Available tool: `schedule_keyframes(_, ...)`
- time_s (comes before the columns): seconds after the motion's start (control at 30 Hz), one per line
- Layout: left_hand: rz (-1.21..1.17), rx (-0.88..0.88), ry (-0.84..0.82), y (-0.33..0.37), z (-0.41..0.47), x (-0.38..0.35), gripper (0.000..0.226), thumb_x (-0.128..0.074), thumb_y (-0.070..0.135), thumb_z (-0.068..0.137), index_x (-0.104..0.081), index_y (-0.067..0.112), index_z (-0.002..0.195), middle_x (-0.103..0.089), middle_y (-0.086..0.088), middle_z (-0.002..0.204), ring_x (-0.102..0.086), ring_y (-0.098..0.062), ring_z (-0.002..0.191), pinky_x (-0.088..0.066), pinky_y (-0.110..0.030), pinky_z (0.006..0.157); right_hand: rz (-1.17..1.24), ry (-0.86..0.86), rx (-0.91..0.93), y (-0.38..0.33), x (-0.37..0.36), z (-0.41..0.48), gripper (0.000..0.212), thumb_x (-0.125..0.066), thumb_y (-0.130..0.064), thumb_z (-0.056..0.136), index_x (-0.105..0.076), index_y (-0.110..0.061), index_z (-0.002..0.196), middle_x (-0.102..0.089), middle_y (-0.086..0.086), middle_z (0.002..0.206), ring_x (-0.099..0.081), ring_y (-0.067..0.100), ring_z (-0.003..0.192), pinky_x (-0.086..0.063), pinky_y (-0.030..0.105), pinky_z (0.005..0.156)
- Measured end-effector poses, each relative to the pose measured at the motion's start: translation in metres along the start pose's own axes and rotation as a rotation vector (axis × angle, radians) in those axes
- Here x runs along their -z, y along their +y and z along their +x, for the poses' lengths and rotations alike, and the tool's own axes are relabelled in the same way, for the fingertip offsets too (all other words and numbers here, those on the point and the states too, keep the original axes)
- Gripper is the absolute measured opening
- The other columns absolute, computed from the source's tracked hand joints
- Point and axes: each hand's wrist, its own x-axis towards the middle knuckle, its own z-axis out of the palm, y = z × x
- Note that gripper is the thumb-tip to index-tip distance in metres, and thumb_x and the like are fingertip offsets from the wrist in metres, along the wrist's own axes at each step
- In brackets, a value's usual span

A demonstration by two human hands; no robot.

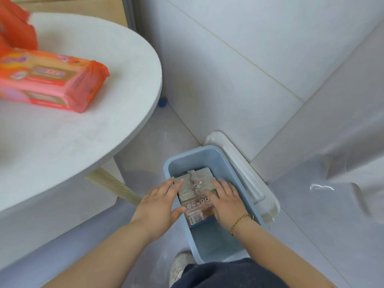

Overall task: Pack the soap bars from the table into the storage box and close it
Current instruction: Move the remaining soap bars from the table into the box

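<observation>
A light blue storage box (182,161) stands open on the floor below me. Inside it lies a pack of brownish-grey soap bars (194,186) in clear wrap with a barcode at its near end. My left hand (160,202) rests flat against the pack's left side, fingers spread over the box rim. My right hand (226,198) presses flat on the pack's right side, inside the box. Neither hand is closed around the pack. The white translucent lid (245,177) leans beside the box on its right. On the table lies an orange-pink soap pack (47,80), with another orange pack (14,26) behind it.
The round grey table (93,129) fills the left, its wooden leg (112,186) close to the box. White walls meet in a corner behind the box. A small blue object (162,102) sits on the floor by the wall. My shoe (179,265) is near the box's front.
</observation>
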Motion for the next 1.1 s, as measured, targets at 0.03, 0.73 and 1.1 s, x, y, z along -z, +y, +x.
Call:
schedule_keyframes(0.03, -0.018, -0.026, 0.072, 0.004, -0.009, 0.01, 0.064, -0.034, 0.042, 0.096, 0.003, 0.031, 0.146, -0.002, 0.008, 0.158, -0.012, -0.014, 0.144, -0.011, -0.027, 0.116, -0.024, 0.055, -0.009, 0.002, 0.01, -0.007, 0.065, -0.089, -0.029, 0.034, -0.072, -0.021, 0.096, -0.07, 0.012, 0.107, -0.068, 0.033, 0.099, -0.056, 0.041, 0.081)
schedule_keyframes(0.73, 0.009, 0.355, 1.149, -0.124, -0.252, 0.152, 0.045, -0.041, 0.031, 0.074, -0.071, 0.005, 0.095, -0.073, -0.015, 0.096, -0.068, -0.037, 0.091, -0.048, -0.04, 0.085, 0.548, 0.402, 0.308, -0.175, 0.282, -0.091, 0.013, -0.057, -0.017, 0.087, -0.061, -0.024, 0.098, -0.059, -0.011, 0.088, -0.054, 0.011, 0.085, -0.038, 0.018, 0.077)
schedule_keyframes(1.1, 0.187, 0.436, 1.111, -0.165, -0.244, 0.134, 0.048, -0.033, 0.04, 0.083, -0.07, 0.014, 0.097, -0.074, -0.01, 0.098, -0.04, -0.021, 0.105, -0.025, -0.038, 0.089, 0.821, 0.258, 0.147, -0.284, 0.348, -0.015, 0.042, -0.056, -0.03, 0.088, -0.05, -0.013, 0.126, -0.051, 0.01, 0.134, -0.051, 0.023, 0.116, -0.044, 0.034, 0.099)
